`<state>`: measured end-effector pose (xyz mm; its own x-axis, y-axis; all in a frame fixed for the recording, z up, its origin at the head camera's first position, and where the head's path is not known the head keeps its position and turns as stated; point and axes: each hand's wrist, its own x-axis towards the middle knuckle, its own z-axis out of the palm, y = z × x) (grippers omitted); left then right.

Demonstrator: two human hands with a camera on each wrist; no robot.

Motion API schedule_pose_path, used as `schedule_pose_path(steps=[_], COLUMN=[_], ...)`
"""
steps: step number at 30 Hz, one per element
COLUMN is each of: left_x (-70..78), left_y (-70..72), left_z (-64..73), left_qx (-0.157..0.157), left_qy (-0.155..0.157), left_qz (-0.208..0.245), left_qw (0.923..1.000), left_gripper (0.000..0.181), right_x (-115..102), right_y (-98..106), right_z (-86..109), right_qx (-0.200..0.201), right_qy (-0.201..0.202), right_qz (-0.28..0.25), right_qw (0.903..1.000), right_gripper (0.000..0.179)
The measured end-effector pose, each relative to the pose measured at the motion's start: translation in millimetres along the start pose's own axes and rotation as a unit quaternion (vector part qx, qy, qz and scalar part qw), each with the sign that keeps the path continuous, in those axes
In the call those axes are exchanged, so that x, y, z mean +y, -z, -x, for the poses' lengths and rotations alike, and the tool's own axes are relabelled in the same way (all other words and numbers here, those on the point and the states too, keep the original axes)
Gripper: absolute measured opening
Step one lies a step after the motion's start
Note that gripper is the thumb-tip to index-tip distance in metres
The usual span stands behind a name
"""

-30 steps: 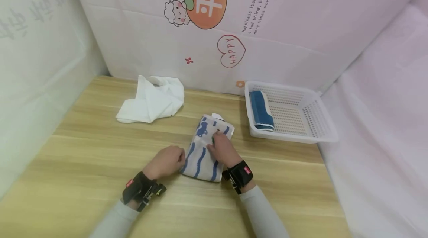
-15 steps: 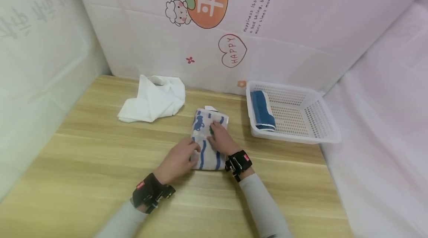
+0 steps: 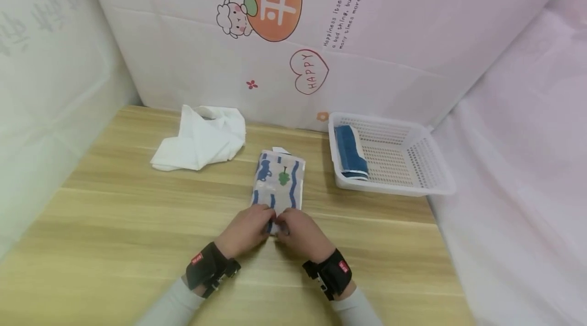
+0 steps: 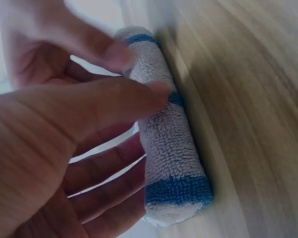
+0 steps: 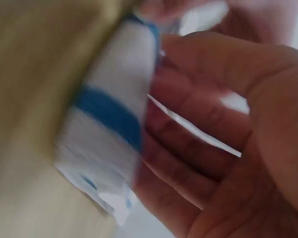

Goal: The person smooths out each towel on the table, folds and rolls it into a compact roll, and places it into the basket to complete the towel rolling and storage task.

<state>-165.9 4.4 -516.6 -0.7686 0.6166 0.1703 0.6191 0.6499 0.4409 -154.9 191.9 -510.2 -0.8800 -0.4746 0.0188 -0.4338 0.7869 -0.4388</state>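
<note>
A folded towel (image 3: 278, 188), pale with blue wavy stripes, a blue animal and a green tree, lies on the wooden table. My left hand (image 3: 245, 229) and right hand (image 3: 304, 234) meet at its near end, almost touching each other. In the left wrist view the towel's near edge (image 4: 171, 144) looks thick and rounded; the left thumb (image 4: 114, 99) presses its near side while the other fingers reach behind. The right wrist view, blurred, has the right fingers curled behind the striped edge (image 5: 114, 74). A white tag (image 3: 281, 150) sticks out at the towel's far end.
A white plastic basket (image 3: 382, 188) stands at the back right, with a folded blue towel (image 3: 350, 150) along its left side. Crumpled white cloth (image 3: 202, 140) lies at the back left. A printed sheet (image 3: 192, 61) hangs behind the table (image 3: 114, 204).
My right hand has drawn back from the middle of the towel to its near end. The left hand has come in from the left edge to meet it. The towel has shifted slightly away.
</note>
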Motion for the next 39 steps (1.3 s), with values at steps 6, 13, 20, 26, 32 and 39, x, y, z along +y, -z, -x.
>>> schedule_pose_path(steps=[6, 13, 20, 26, 32, 39], left_x=[3.1, 3.6, -4.5, -15.4, -13.4, 3.5], left_y=[2.7, -6.1, -10.6, 2.4, 10.6, 10.4], left_z=[-2.4, -13.4, -25.7, -45.2, -47.4, -25.6], left_qx=[0.007, 0.025, 0.000, -0.047, -0.036, 0.084], left_qy=[0.011, 0.023, 0.047, 0.087, 0.085, 0.009], left_qz=[-0.008, -0.020, -0.026, 0.045, 0.036, -0.107], left_qw=[0.9999, 0.9992, 0.9986, 0.9941, 0.9951, 0.9907], left_gripper=[0.025, 0.012, 0.009, 0.009, 0.011, 0.008], right_x=[0, 9, 4, -10, -4, 15], right_y=[-23, -29, -14, -9, -20, -12], right_z=[1.1, -5.6, -5.0, 0.3, -11.1, -26.7], right_qx=[0.094, 0.099, 0.097, 0.108, 0.112, 0.076], right_qy=[0.068, 0.006, -0.019, 0.014, 0.013, 0.044], right_qz=[0.112, 0.103, 0.058, 0.079, 0.115, 0.106], right_qw=[0.9869, 0.9897, 0.9935, 0.9909, 0.9869, 0.9905], right_gripper=[0.023, 0.005, 0.017, 0.028, 0.024, 0.028])
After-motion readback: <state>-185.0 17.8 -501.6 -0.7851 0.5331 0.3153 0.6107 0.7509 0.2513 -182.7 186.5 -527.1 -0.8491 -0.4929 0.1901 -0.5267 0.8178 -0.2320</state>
